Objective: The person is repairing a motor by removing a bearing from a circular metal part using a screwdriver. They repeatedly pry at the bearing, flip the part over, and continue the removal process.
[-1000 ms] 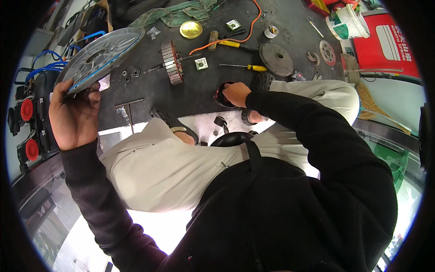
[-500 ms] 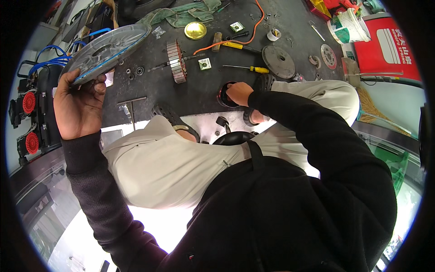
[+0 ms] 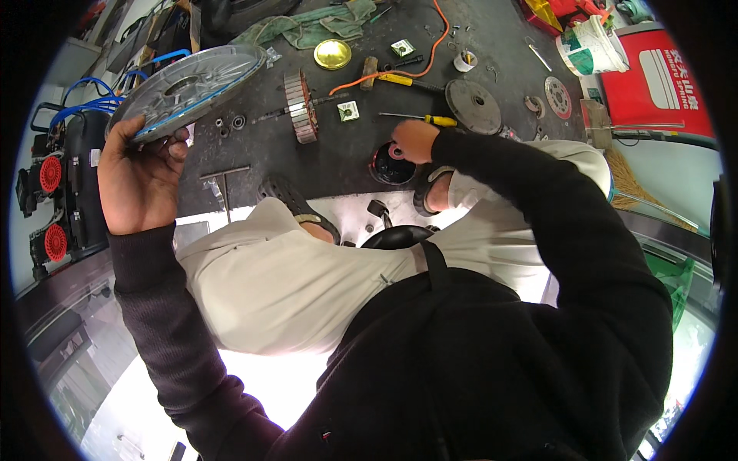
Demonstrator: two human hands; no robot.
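Note:
A large round grey metal cover (image 3: 223,63) with a blue line along its side is tilted up in my left hand (image 3: 142,180). The fingers of that hand grip its lower edge. On the right, my right hand (image 3: 417,140) is over a round dark tin (image 3: 393,170) with dark contents, standing near my shoe. Its fingers are curled together, and a small reddish round shape shows at the fingertips; I cannot make out what it is. A yellow-handled screwdriver (image 3: 440,121) lies just beyond this hand.
A ring-shaped stator with copper windings (image 3: 300,107) stands mid-table. Around it are a gold lid (image 3: 332,54), a hammer (image 3: 369,71), an orange cord (image 3: 430,65), and a round grey plate (image 3: 470,105). A T-handle tool (image 3: 224,180) lies near the front edge, a green cloth (image 3: 307,24) at the back.
My right hand has come up out of the tin and moved slightly right and away from me. The cover in my left hand has shifted a little to the right.

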